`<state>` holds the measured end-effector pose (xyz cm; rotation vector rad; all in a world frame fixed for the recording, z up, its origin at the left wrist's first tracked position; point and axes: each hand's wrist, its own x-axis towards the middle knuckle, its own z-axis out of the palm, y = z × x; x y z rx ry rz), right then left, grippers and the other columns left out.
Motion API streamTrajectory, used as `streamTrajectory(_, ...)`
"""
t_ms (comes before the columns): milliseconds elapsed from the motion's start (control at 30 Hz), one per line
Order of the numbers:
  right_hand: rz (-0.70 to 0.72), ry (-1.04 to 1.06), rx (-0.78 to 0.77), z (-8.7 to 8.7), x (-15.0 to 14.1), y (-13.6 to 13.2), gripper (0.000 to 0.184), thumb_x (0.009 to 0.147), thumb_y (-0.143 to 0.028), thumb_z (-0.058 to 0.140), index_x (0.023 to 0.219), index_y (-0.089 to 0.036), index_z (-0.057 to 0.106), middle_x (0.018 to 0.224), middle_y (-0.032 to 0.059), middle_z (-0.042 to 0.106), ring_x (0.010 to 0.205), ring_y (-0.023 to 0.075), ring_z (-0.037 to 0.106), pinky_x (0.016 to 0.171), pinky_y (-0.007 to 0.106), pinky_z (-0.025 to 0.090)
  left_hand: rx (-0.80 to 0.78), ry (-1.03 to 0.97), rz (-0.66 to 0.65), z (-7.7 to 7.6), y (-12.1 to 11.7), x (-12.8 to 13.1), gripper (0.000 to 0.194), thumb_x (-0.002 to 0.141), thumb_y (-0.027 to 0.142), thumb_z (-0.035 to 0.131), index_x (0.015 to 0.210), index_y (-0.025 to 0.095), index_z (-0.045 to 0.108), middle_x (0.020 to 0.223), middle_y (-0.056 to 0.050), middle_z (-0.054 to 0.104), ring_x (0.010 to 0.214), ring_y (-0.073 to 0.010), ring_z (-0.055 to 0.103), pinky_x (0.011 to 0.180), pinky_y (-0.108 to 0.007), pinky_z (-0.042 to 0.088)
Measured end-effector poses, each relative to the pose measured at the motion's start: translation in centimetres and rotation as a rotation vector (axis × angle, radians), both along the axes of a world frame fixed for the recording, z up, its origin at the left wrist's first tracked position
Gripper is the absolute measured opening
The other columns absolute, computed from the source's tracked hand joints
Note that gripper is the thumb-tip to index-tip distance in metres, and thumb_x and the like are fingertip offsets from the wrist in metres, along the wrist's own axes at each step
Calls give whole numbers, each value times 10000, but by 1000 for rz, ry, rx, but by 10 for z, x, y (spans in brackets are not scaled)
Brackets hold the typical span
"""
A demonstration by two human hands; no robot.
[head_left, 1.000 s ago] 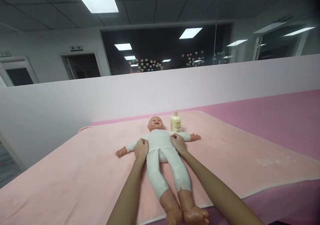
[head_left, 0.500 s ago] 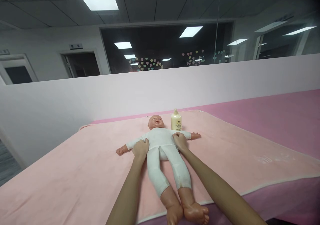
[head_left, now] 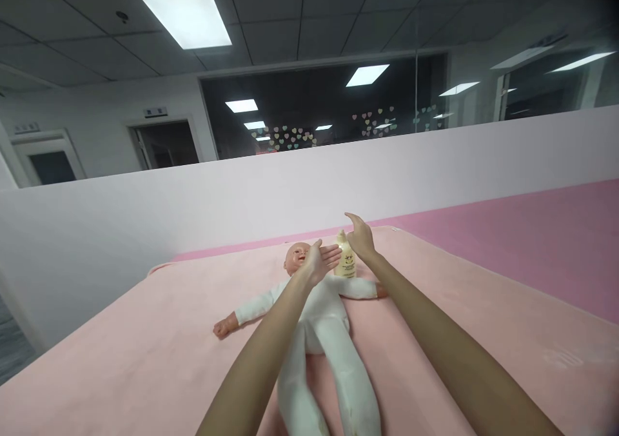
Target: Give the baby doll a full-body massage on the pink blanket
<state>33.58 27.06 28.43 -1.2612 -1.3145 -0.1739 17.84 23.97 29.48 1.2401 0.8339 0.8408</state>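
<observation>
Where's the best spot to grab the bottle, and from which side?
Likely around the wide body of the bottle, from the right, where the right hand is. It stands upright and narrows at the top; the doll and left hand crowd its left.

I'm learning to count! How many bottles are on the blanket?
1 bottle, beside the doll's head, partly hidden behind the right hand. No others show, though one could be hidden.

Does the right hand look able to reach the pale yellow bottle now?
Probably yes: the right hand is beside the pale yellow bottle, and nothing visible blocks that side; the left hand overlaps only the opposite edge in view.
</observation>
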Motion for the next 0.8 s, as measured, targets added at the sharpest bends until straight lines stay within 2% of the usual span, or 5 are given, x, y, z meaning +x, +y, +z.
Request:
streamTrajectory(133,56,-196,-102,4,19,14,751,650,-45,453,1384,-181,376,1456,81,369,1367,229,289,1101,432,295,-183,-96,-8,6,26,33,596,899,486,207,1245,114,518,1239,-171,571,1068,-222,596,855,-348,508)
streamTrajectory(267,284,-353,-312,-10,25,19,626,662,-23,434,1252,-199,543,1321,70,538,1226,215,487,1052,399,358,-241,-154,1,3,39,49,605,907,473,171,1224,96,522,1278,-166,546,1065,-202,595,835,-318,507)
streamTrajectory(433,254,-341,-293,-12,22,21,509,749,-86,400,1211,-195,582,1279,78,572,1177,206,523,994,369,412,-222,-117,24,4,43,58,601,911,463,176,1158,75,561,1235,-172,576,1027,-188,607,799,-285,501)
streamTrajectory(667,164,-355,-113,4,8,-13,566,713,-37,372,1228,-187,552,1264,75,573,1212,217,469,1048,434,357,361,288,140,-11,6,-8,480,871,447,364,1086,122,644,1083,-123,669,986,-225,614,892,-360,457)
streamTrajectory(800,157,-211,106,-13,-36,-50,518,672,-22,351,1095,-174,607,1075,83,647,1028,210,565,960,395,434,724,687,-165,-42,-28,-74,433,846,473,437,1122,222,656,1261,-58,593,1243,-269,461,1093,-436,264)
